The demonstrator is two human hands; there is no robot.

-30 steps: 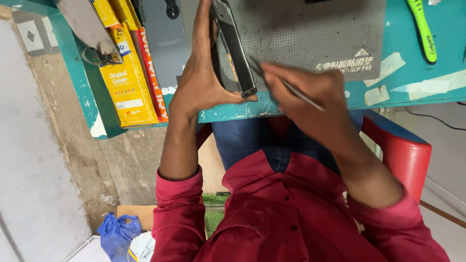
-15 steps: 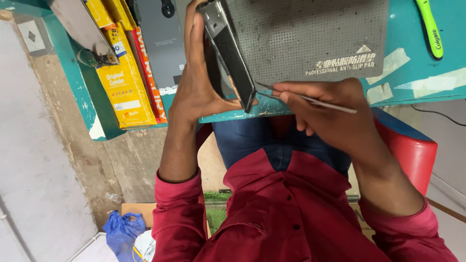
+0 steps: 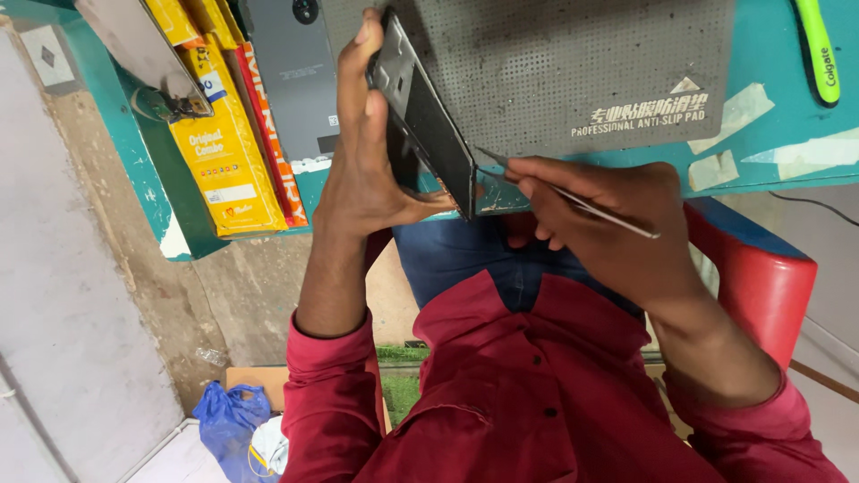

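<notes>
- The grey mat [image 3: 573,72] lies bare at 12 o'clock of the right hand [image 3: 608,224]: open room there.
- At 9 o'clock the upright phone [image 3: 429,125] and the left hand [image 3: 367,161] block the way.
- Beyond them, yellow boxes [image 3: 224,152] crowd the tabletop [image 3: 769,116] edge.
- At 1 o'clock a green toothbrush [image 3: 816,49] lies well apart.
- At 4 o'clock stands a red chair [image 3: 761,277].

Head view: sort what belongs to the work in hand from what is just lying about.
In hand:
- left hand gripping the dark phone on edge
- right hand holding thin tweezers at its lower corner
- grey dotted mat

Lying about:
- yellow boxes
- green toothbrush
- blue bag
</notes>
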